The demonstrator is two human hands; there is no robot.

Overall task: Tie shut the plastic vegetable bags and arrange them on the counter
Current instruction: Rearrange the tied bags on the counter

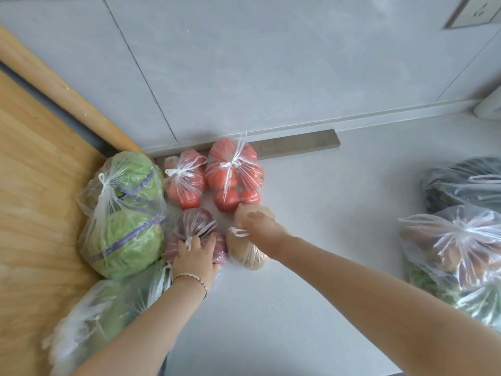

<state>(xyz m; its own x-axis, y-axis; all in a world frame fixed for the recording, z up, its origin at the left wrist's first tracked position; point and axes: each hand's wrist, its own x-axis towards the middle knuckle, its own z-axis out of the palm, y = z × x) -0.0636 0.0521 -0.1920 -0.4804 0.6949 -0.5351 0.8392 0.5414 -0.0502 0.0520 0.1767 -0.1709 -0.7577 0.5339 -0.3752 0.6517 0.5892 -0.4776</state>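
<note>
Holding the potato bag [248,253] by its top, my right hand [259,223] has its fingers curled down over the plastic next to the white knot, though motion blur hides exactly how they close. This bag lies on the white counter [311,280] with its long axis running from near me towards the wall, and its knot sticks out to the left.

My left hand [196,257] lies spread over the onion bag [195,226] just beside it. The fingers are nearly straight and pressing on the plastic, not wrapped round anything, and the knot's tail pokes up between them. That bag is rounder, with its gathered neck pointing up at me.

Behind these two sit the small tomato bag [184,183] and the large tomato bag [233,175], both knotted on top and set side by side against a grey strip [298,143] at the foot of the wall. To the left the cabbage bag [122,213] is tied as well — its length runs near to far, and it rests partly on the wooden board [32,185]. Another green bag [103,316] lies under my left forearm. Well apart on the right are a dark bag [466,183] and a mixed bag [455,245].
</note>
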